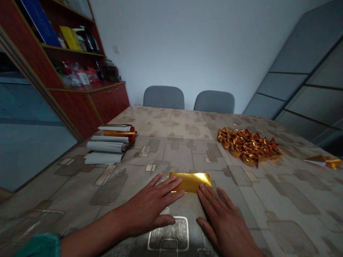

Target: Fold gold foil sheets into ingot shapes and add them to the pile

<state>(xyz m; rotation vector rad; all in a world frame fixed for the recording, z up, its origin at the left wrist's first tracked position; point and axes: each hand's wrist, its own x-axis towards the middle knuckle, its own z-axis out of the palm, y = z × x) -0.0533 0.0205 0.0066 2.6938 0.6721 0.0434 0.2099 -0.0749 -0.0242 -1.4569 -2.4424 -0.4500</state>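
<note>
A folded strip of shiny gold foil paper (191, 181) lies flat on the patterned tablecloth in front of me. My left hand (157, 200) rests with its fingertips on the strip's left end, fingers spread and thumb apart. At the strip's right end, my right hand (221, 214) presses with outstretched fingers, its thumb pointing inward. Neither hand grips the paper; both lie open on it. The strip's lower corners are partly covered by the fingers.
Rolled and folded sheets (107, 147), pale outside with gold foil showing, lie at the left. A heap of folded gold foil pieces (245, 142) sits at the right, with another foil piece (324, 161) beyond it. Two grey chairs (164, 97) stand behind the table.
</note>
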